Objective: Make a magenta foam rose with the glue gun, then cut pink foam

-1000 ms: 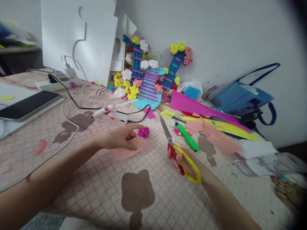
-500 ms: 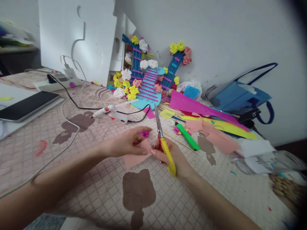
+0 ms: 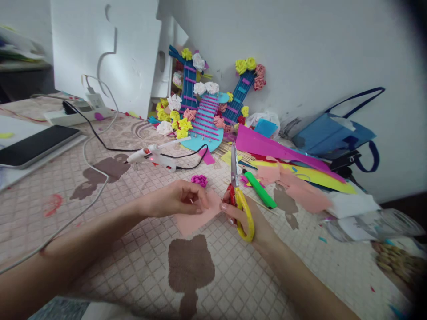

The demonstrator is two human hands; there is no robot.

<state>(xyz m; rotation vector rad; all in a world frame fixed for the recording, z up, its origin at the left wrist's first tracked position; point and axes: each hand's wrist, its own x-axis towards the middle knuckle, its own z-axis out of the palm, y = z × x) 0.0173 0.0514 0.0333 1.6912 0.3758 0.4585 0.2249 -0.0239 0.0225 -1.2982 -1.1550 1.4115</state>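
A sheet of salmon-pink paper (image 3: 191,223) lies between my hands, low over the table. My left hand (image 3: 178,198) is curled at its left side, thumb and fingertips closed on the paper. In my right hand (image 3: 245,218) is a pair of scissors (image 3: 245,215) with yellow and red handles, blades together and pointing up and away. The thumb and a finger of that hand are also at the paper's right corner. Just beyond my left fingers sits a crumpled magenta paper flower (image 3: 199,180).
A white glue gun (image 3: 151,158), red light on, lies behind my left hand with its black cord. A green cutter (image 3: 260,190) and coloured paper (image 3: 307,193) lie to the right. Decorated blue craft pieces (image 3: 205,120) stand behind; a phone (image 3: 36,146) is at left.
My right hand has moved right with the scissors, and they now stand more upright. More of the pink paper shows between my hands. The magenta flower is more exposed.
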